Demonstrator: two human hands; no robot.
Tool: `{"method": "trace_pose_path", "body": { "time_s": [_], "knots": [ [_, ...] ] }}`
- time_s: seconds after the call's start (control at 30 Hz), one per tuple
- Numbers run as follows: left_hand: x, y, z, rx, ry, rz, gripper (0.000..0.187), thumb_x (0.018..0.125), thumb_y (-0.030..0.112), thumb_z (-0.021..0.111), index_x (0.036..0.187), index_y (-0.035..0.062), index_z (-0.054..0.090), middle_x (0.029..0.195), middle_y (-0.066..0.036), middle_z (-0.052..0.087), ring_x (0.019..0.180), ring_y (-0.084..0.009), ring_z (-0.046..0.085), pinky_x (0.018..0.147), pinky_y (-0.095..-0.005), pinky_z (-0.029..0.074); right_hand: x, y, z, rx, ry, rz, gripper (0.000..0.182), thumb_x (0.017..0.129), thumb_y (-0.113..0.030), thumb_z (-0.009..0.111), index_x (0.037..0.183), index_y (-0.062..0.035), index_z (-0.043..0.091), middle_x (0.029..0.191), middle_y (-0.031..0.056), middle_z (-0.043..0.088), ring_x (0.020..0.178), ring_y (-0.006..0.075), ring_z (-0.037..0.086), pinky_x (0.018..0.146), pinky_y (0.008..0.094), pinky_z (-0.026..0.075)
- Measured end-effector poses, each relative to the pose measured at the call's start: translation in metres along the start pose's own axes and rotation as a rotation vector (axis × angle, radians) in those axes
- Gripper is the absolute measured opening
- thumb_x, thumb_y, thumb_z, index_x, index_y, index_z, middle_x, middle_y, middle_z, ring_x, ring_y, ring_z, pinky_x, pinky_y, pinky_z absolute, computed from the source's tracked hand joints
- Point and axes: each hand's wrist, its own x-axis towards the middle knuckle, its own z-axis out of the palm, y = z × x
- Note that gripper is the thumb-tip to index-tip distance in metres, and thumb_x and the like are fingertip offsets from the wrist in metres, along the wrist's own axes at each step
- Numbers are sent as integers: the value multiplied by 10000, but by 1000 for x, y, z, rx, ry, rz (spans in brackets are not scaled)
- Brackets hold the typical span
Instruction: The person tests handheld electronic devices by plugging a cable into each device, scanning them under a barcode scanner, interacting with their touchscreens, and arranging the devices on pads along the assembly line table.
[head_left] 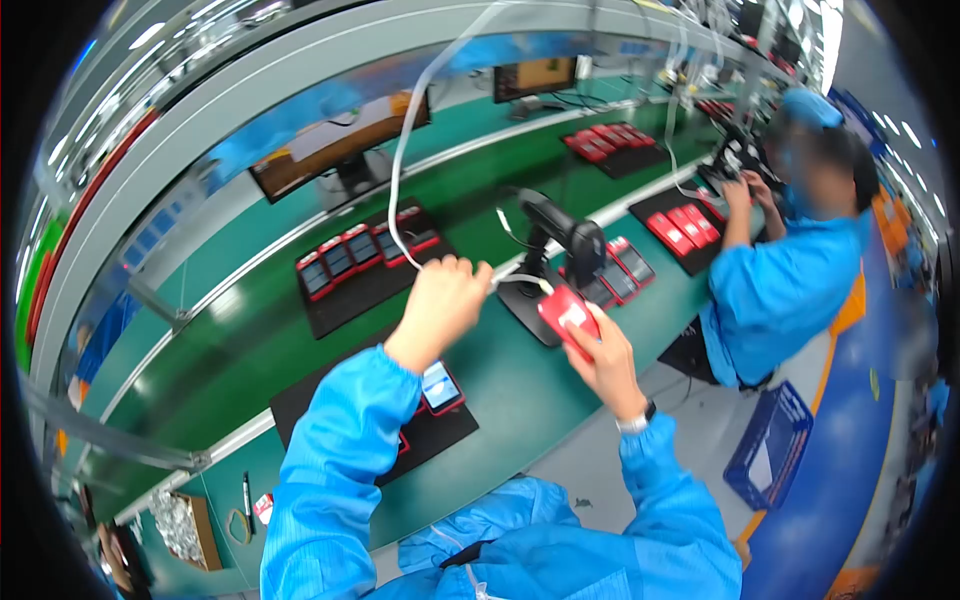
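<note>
My left hand point(440, 308) is closed around a white cable point(398, 165) that hangs down from above the bench. My right hand point(610, 368) grips a red-cased phone-like device point(566, 312), its red face with a white label turned up. The cable's short end runs from my left fist to the top edge of this device. Just behind it stands a black scanner on a stand point(565, 232). Under my left forearm, a device with a lit screen point(440, 388) lies on a black mat point(445, 435), partly covered by my sleeve.
Several red-cased devices point(350, 252) sit on a mat on the green belt, and more point(625, 270) lie beside the scanner. A co-worker in blue point(785, 290) works at the right. Monitors point(340, 150) stand behind; a blue crate point(768, 445) is on the floor.
</note>
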Motion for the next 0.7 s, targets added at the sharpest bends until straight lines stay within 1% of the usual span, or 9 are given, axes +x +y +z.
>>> {"method": "trace_pose_path", "body": {
  "time_s": [0.03,0.1,0.2,0.33,0.47,0.57,0.67,0.7],
  "knots": [
    [12,-1,14,15,49,29,130,781,124,709,902,85,680,803,-76,655,794,-264,682,664,-392,540,1,11,4,9,18,23,401,820,-124,852,1212,-112,771,1386,238,625,1063,404,688,892,449,585],
    [28,4,27,48,50,64,62,802,106,695,863,95,694,811,-70,661,820,-254,681,703,-382,540,1,26,7,6,2,61,390,826,-152,855,1206,-113,774,1379,228,633,1069,400,692,892,448,590],
    [36,11,36,58,54,59,52,810,130,690,830,88,714,821,-64,690,857,-240,686,758,-372,523,-3,40,12,-4,8,66,389,825,-181,862,1200,-121,776,1370,232,644,1069,403,698,902,448,593],
    [34,19,32,40,74,46,49,797,107,698,842,89,697,827,-58,656,860,-233,652,755,-363,504,-5,46,12,-12,-19,57,397,820,-189,868,1200,-117,777,1371,238,649,1061,402,701,905,446,594],
    [35,19,30,58,65,33,43,794,106,703,833,90,696,823,-60,654,861,-234,649,760,-365,500,-8,50,13,-8,-20,28,405,813,-187,876,1197,-104,777,1370,245,653,1053,394,705,899,443,595],
    [34,18,28,49,26,37,91,795,105,703,882,77,698,848,-71,660,879,-244,644,775,-373,492,-9,48,12,-12,-19,22,400,807,-176,879,1187,-98,782,1367,245,657,1048,389,708,889,431,597],
    [25,26,17,72,53,-22,213,792,102,703,997,44,700,878,-90,663,903,-260,637,801,-393,477,-13,34,-3,10,-21,11,395,785,-155,883,1164,-99,789,1376,252,654,1045,397,711,878,429,600],
    [17,32,9,55,51,-53,337,799,106,692,1122,9,683,909,-108,660,917,-275,628,820,-413,464,-12,23,-9,32,-17,-12,394,775,-146,884,1155,-100,792,1381,256,652,1044,401,712,874,430,601]
  ]
}}
